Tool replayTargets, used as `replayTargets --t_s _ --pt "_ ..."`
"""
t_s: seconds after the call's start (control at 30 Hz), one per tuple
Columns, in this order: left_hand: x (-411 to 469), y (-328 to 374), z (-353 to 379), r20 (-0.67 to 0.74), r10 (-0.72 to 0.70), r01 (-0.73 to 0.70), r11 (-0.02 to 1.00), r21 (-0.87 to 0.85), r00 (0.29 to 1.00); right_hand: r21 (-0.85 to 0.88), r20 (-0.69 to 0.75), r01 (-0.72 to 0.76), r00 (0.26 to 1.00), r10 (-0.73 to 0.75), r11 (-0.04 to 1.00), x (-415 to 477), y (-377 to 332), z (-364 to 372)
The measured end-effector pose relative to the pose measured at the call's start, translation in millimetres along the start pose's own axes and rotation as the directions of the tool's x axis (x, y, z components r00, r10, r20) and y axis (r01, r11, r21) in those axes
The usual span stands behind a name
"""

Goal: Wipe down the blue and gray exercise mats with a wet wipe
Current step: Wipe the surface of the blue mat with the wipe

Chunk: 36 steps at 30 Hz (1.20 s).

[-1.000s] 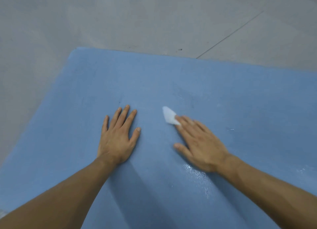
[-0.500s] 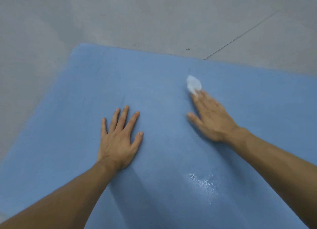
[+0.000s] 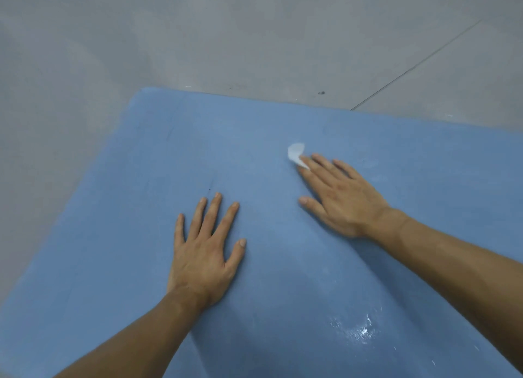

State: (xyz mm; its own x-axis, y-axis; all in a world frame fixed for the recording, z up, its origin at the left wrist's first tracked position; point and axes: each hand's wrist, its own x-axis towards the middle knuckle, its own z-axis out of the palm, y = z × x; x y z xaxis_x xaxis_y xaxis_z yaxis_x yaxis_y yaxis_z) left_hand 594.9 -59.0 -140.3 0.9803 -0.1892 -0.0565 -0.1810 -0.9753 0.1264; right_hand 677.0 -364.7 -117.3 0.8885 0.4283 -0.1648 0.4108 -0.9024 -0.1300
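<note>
Wet wipe (image 3: 295, 152) under right hand's (image 3: 341, 196) fingertips, left hand (image 3: 205, 250) apart.

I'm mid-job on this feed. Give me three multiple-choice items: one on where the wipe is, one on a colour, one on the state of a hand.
1. Where is the wipe?
A. under the fingertips of the right hand
B. lying untouched
C. lifted in the air

2. What colour is the mat under both hands?
A. gray
B. blue
C. green

3. How is the left hand?
A. a fist
B. flat, fingers spread
C. pinching the wipe

Answers:
1 A, the white wipe pokes out from under the straight fingertips.
2 B, the surface around both hands is blue.
3 B, it lies palm down on the mat, holding nothing.
</note>
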Motion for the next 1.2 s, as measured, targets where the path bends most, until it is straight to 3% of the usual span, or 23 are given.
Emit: replayTargets --t_s 0.17,0.27,0.43,0.6,0.67,0.8,1.0,1.1,1.2 --pt "0.3 -0.3 -0.4 0.011 0.002 -0.002 1.0 0.01 1.0 0.125 -0.041 -0.281 0.957 0.288 0.952 41.7 35.9 -11.8" --pt "0.4 1.2 -2.8 0.019 -0.002 0.002 1.0 0.009 1.0 0.215 -0.025 -0.305 0.948 0.317 0.928 51.6 32.5 -13.7" --pt "1.3 2.1 -3.5 0.033 -0.005 0.004 1.0 0.017 0.999 0.188 -0.032 -0.043 0.998 0.05 0.981 44.7 -10.8 -9.3" --pt "1.6 0.9 -1.8 0.042 -0.008 0.007 1.0 0.029 0.999 0.068 0.022 0.201 0.979 -0.203 0.977 34.7 -54.3 -1.1" --pt "1.5 0.5 -2.4 0.045 -0.01 0.009 0.999 0.031 0.999 0.024 0.006 0.15 0.989 -0.15 0.988 37.3 -52.5 -2.6" --pt "1.5 1.5 -5.0 0.061 -0.011 0.01 1.0 0.022 0.998 0.089 -0.042 -0.131 0.99 0.135 0.987 52.6 -14.2 -13.8" --pt "1.3 2.9 -7.2 0.058 -0.014 0.014 1.0 0.007 0.998 0.164 -0.027 -0.534 0.838 0.545 0.829 39.2 69.4 -21.0" --pt "1.3 3.2 -7.2 0.062 -0.013 0.012 1.0 0.017 0.998 0.229 -0.004 -0.548 0.826 0.564 0.804 34.0 72.7 -17.4" --pt "1.4 3.0 -6.6 0.059 -0.01 0.009 1.0 0.01 0.998 0.238 0.004 -0.438 0.893 0.45 0.867 31.5 48.5 -17.7"
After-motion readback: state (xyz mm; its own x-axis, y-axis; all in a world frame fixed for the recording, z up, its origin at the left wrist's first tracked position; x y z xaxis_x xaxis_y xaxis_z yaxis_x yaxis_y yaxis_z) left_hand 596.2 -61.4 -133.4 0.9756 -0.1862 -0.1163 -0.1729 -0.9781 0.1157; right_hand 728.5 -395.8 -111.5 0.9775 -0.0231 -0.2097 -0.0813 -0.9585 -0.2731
